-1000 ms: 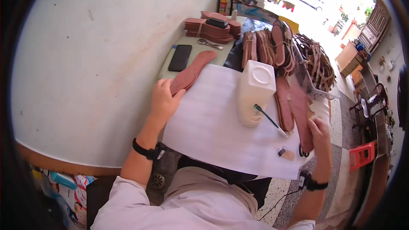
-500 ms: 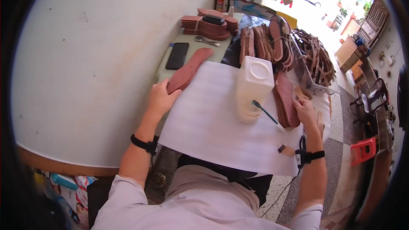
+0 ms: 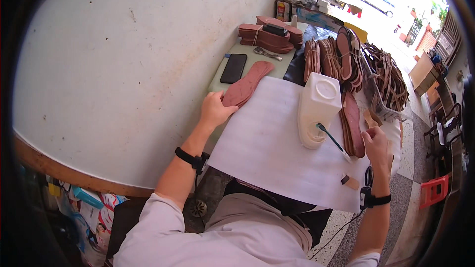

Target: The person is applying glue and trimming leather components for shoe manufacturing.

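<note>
A small pile of reddish-brown shoe insoles (image 3: 249,85) lies at the left of the work table, across the edge of the white sheet. My left hand (image 3: 217,109) grips its near end, thumb on top and fingers at the side. On the right, my right hand (image 3: 378,149) is closed, fingertips pinched together beside a second insole stack (image 3: 353,121). What those fingers hold, if anything, I cannot make out. Between the hands stands a white plastic container (image 3: 320,96) with an opening low on its near side. A dark green-handled brush (image 3: 332,139) sticks out of that opening.
White foam sheet (image 3: 267,143) covers the near table. Behind are a phone (image 3: 233,68), a metal tool (image 3: 267,53), tied insole bundles (image 3: 267,39) and upright bundles (image 3: 330,57). A clear bin (image 3: 391,111) holds brown straps. A small brown piece (image 3: 351,183) lies near the front edge.
The whole view has shifted, moving the table rightward in the picture. My right hand has drawn slightly nearer along the stack, its fingers more curled. My left hand keeps its grip on the insoles.
</note>
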Demonstrator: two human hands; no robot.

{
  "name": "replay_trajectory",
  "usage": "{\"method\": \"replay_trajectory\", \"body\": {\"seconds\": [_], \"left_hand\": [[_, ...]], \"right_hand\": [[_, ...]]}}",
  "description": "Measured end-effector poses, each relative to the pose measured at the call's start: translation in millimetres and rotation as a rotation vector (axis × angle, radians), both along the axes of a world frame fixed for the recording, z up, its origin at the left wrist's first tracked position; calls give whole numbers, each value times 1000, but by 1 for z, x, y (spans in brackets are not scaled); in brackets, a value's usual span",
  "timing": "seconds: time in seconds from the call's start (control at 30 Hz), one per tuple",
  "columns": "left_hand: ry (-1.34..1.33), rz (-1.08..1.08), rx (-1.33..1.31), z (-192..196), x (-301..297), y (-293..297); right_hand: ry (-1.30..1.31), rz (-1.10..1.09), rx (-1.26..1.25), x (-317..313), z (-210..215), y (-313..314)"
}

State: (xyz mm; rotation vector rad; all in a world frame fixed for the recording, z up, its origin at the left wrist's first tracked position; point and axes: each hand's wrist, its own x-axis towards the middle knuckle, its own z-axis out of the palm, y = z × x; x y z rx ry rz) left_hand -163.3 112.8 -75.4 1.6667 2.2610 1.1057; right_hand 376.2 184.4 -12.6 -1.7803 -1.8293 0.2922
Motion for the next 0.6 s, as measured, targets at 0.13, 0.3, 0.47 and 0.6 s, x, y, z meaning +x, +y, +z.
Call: {"method": "replay_trajectory", "body": {"seconds": [0.13, 0.3, 0.47, 0.6], "left_hand": [[-148, -121, -87, 10, -8, 5], [-129, -203, -72, 11, -11, 4], [-175, -202, -116, 14, -15, 0], [6, -162, 53, 5, -13, 0]], "right_hand": [[-8, 10, -8, -13, 38, -44], [68, 87, 72, -22, 50, -106], [246, 96, -47, -39, 45, -153], [309, 109, -90, -38, 28, -173]]}}
